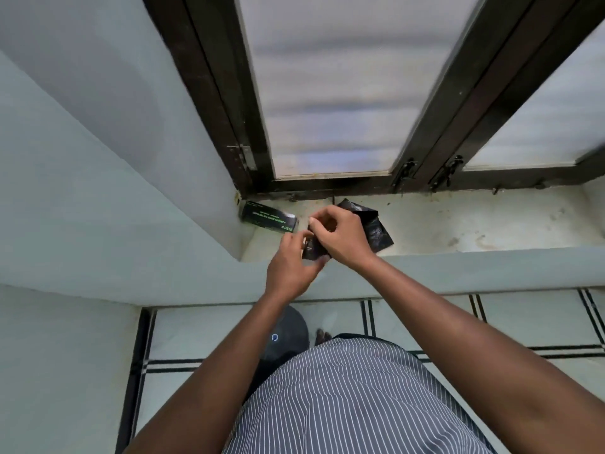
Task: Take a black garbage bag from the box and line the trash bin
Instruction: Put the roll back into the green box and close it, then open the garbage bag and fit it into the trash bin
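Standing at a pale window sill [458, 224] across the middle of the frame, below a dark-framed window [327, 93] filling the top. Left of centre on that sill, tucked into the corner by the wall, the box [269, 218], dark with green print, lying on its side and touched by neither hand. Just right of it, the black garbage bag [376, 229], out of the box, partly folded and crumpled, one end spread on the sill toward the right, the other end gathered between the hands. Left hand [291, 263] at centre frame, fingers curled and pinched closed on the near, lower end of the bag. Right hand [337, 237] just above and right of it, thumb and fingers likewise closed on the plastic, fingertips bunched over a fold. Both hands close together, nearly touching, working the same patch of film. Judged as the unfolding step: bag taken, now being picked apart to find its open edge; lining not yet begun. Low in the frame, between the forearms and just above a striped shirt [353, 404], a dark rounded shape with a small blue ring, probably the trash bin [288, 335] on the tiled floor [203, 332], though mostly hidden. Next, likely: separating the thin layers, shaking the bag fully open, then carrying it down toward that lower centre spot and stretching the mouth over the rim.
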Demonstrator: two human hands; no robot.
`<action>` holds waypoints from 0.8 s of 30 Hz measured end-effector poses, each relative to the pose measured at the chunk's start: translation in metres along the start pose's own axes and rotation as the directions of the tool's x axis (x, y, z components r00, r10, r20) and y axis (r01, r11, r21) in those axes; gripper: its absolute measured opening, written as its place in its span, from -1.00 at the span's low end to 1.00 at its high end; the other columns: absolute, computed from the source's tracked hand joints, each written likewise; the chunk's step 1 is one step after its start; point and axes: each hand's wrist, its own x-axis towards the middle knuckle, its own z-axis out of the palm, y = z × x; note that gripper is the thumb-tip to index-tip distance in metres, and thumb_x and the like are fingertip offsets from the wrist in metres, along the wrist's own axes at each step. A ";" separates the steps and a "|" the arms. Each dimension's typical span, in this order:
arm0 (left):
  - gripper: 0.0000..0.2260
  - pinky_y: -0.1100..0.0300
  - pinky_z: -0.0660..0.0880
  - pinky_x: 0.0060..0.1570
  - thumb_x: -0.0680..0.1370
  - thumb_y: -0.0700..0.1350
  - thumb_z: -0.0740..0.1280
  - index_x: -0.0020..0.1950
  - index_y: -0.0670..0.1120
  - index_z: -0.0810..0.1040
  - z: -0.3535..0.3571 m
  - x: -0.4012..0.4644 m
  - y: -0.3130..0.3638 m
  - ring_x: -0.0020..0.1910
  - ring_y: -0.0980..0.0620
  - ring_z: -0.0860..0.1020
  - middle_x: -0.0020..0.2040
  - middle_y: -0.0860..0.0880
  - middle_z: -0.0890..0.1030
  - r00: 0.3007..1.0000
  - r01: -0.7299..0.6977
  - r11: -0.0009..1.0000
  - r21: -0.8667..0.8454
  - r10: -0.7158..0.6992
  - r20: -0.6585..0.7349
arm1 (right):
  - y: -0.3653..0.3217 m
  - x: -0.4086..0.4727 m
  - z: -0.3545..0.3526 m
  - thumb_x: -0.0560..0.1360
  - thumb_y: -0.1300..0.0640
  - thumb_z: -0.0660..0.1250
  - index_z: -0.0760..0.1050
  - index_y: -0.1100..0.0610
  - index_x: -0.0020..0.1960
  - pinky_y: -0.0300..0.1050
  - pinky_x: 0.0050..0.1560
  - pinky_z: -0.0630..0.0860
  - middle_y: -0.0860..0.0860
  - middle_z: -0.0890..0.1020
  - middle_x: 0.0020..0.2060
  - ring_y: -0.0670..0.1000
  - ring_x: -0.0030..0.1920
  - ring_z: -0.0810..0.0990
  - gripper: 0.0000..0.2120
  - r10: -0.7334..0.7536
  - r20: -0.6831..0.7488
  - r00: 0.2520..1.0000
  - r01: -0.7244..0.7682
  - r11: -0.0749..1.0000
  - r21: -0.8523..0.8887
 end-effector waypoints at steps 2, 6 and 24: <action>-0.47 0.07 0.59 -0.10 0.56 0.16 0.54 0.46 0.11 0.45 0.006 0.005 0.002 0.01 0.01 0.54 0.20 0.03 0.45 0.993 -0.090 0.938 0.336 0.056 0.107 | 0.011 -0.015 -0.007 0.64 0.04 0.49 0.73 0.02 0.02 -0.28 -0.06 0.59 -0.13 0.75 -0.17 -0.16 -0.14 0.71 -0.92 0.074 -0.049 0.996 -0.070 0.994 0.080; -0.81 0.11 0.48 -0.16 0.63 -0.01 0.48 0.23 0.05 0.75 0.008 0.010 0.007 -0.01 -0.03 0.57 0.10 0.05 0.52 0.986 -0.165 0.932 0.322 0.156 0.053 | 0.031 -0.039 -0.028 0.59 0.09 0.47 0.67 0.03 0.05 -0.11 0.07 0.64 -0.14 0.69 -0.07 -0.09 -0.02 0.66 -0.94 0.111 -0.216 0.970 -0.109 0.994 0.024; -0.64 0.09 0.55 -0.16 0.54 0.20 0.57 0.15 0.00 0.62 -0.040 -0.040 0.049 -0.19 0.07 0.57 -0.09 0.03 0.62 0.986 0.166 0.836 -0.522 -0.127 0.110 | 0.038 -0.092 -0.041 0.54 0.05 0.65 0.76 0.23 0.02 -0.06 -0.19 0.72 0.14 0.80 -0.18 0.00 -0.36 0.70 -0.75 0.399 -0.041 0.916 -0.364 0.869 0.334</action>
